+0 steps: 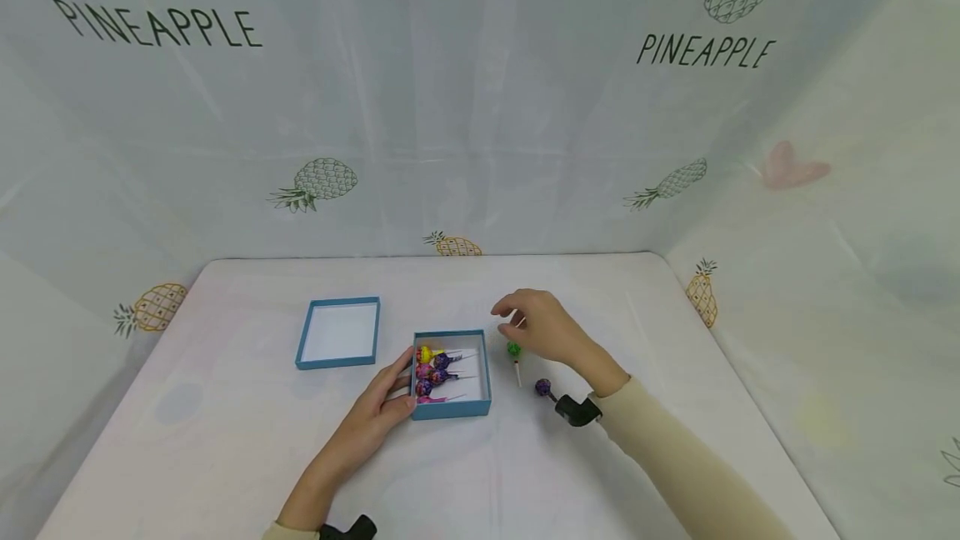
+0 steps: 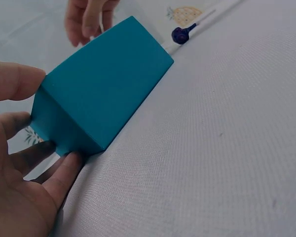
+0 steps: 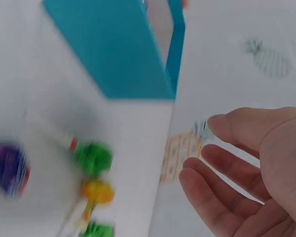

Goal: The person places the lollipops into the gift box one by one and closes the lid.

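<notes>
A pale curtain (image 1: 480,107), printed with pineapples and lettering, hangs beyond the left grip (image 1: 378,401) and the right grip (image 1: 542,325). The white desk (image 1: 225,440) spreads beneath both. A beige sleeve (image 1: 671,452) runs back from the right grip toward the near side. The blue box (image 1: 452,410) sits upright and uncovered just to the right of the left grip, and to the left of the right grip, a little nearer the person. Its lid (image 1: 337,302), white inside with a blue rim, lies beyond the left grip and to its left, well apart from the right grip.

The left grip rests its spread, slightly bent fingers against the box's left wall, with the thumb at the near corner; it is not closed round the box. The right grip hangs above the desk, thumb and loosely bent fingers apart, with nothing in it.

A black wrist device (image 1: 578,411) sits behind the right grip. Within the box, several lollipops (image 1: 440,376) lie with their heads on the side toward the left grip. Near the right grip, below it, lie a green lollipop (image 1: 513,349) and a yellow lollipop (image 3: 97,191), the latter blurred; a purple lollipop (image 1: 543,387) lies nearer the person.
</notes>
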A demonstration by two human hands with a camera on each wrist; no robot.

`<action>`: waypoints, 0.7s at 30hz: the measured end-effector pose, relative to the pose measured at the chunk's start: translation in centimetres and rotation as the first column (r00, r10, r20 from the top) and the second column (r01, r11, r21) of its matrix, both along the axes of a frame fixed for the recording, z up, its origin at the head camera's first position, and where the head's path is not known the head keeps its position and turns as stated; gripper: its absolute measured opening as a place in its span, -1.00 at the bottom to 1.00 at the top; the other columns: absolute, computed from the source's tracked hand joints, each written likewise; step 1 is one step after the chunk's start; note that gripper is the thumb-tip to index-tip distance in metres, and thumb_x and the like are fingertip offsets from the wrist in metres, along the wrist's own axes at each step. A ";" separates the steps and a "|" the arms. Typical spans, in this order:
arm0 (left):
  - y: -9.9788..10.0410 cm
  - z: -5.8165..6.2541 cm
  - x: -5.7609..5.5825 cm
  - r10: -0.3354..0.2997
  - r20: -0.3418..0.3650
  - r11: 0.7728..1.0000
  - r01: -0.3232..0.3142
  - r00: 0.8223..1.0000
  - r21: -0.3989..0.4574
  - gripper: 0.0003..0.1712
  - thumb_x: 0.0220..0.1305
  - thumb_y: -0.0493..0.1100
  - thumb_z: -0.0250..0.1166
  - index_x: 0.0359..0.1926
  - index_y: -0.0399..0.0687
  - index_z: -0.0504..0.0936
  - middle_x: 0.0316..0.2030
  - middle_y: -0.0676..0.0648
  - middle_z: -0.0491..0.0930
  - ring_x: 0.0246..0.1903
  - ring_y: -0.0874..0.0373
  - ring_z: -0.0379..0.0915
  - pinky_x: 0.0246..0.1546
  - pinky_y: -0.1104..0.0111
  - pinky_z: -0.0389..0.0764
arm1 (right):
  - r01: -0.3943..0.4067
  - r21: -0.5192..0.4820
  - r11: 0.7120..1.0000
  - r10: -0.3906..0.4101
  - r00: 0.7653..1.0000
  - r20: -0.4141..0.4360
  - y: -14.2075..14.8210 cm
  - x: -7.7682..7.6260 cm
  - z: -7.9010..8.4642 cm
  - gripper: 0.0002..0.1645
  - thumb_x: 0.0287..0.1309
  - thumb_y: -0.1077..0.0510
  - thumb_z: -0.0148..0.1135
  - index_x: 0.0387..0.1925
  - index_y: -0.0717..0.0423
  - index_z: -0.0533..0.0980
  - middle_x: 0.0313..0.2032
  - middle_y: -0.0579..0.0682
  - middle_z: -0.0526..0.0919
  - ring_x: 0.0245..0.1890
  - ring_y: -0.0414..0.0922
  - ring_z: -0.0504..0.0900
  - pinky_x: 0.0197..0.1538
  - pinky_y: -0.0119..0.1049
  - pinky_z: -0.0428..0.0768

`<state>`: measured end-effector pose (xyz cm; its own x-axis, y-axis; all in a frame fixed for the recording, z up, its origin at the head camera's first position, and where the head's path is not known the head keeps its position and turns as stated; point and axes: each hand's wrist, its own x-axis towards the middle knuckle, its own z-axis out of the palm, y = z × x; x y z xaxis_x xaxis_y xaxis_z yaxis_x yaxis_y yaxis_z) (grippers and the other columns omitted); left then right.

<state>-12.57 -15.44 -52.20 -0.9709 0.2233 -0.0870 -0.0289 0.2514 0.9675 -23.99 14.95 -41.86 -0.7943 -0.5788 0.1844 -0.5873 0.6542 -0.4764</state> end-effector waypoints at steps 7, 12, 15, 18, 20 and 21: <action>-0.1 -0.1 0.0 0.006 -0.009 1.000 -0.006 1.000 -0.004 -0.18 0.56 0.00 0.24 0.69 0.38 0.11 0.64 -0.10 0.16 0.53 -0.14 0.23 0.42 0.12 0.40 | 0.150 0.021 0.988 -0.151 0.988 0.031 3.9 -1.8 -1.5 -0.71 0.29 0.25 0.46 0.04 0.20 0.72 -0.05 0.16 0.79 -0.19 -0.03 0.78 -0.11 -0.13 0.76; -0.1 -0.2 0.0 0.012 -0.008 1.000 -0.013 1.000 -0.011 -0.19 0.56 0.00 0.24 0.69 0.40 0.12 0.63 -0.10 0.16 0.53 -0.15 0.23 0.44 -0.02 0.38 | 0.232 0.047 0.971 -0.235 0.969 0.073 5.5 -2.5 -2.9 -0.63 0.29 0.24 0.47 0.10 0.24 0.69 -0.04 0.19 0.77 -0.16 0.03 0.76 -0.06 -0.04 0.74; -0.1 -0.2 0.0 0.018 0.002 1.000 -0.018 1.000 -0.008 -0.18 0.56 -0.01 0.24 0.69 0.43 0.12 0.63 -0.07 0.17 0.53 -0.12 0.23 0.44 0.01 0.38 | 0.259 0.067 0.964 -0.264 0.961 0.084 6.2 -2.9 -3.8 -0.62 0.30 0.20 0.46 0.11 0.24 0.69 -0.07 0.18 0.78 -0.17 0.02 0.76 -0.07 -0.04 0.74; -0.1 -0.2 0.0 0.017 0.001 1.000 -0.017 1.000 -0.010 -0.19 0.56 -0.01 0.24 0.68 0.44 0.12 0.63 -0.06 0.16 0.53 -0.11 0.24 0.43 0.03 0.40 | 0.271 0.084 0.959 -0.278 0.957 0.087 6.7 -3.1 -4.4 -0.62 0.31 0.18 0.47 0.10 0.24 0.69 -0.10 0.16 0.78 -0.18 0.02 0.76 -0.07 -0.04 0.74; 0.0 -0.2 0.0 0.012 -0.006 1.000 -0.012 1.000 -0.009 -0.19 0.56 -0.01 0.24 0.69 0.41 0.12 0.63 -0.08 0.16 0.52 -0.14 0.24 0.42 0.03 0.42 | 0.270 0.090 0.959 -0.278 0.956 0.093 6.9 -3.2 -4.7 -0.62 0.31 0.18 0.47 0.10 0.24 0.68 -0.11 0.16 0.78 -0.17 0.03 0.77 -0.07 -0.03 0.74; 0.0 -0.1 0.0 0.009 -0.008 1.000 -0.010 1.000 -0.007 -0.19 0.56 0.00 0.24 0.69 0.41 0.12 0.64 -0.09 0.15 0.52 -0.15 0.24 0.41 0.04 0.42 | 0.270 0.092 0.958 -0.279 0.955 0.099 7.0 -3.2 -4.8 -0.62 0.31 0.18 0.47 0.10 0.24 0.68 -0.12 0.16 0.78 -0.17 0.04 0.77 -0.07 -0.03 0.74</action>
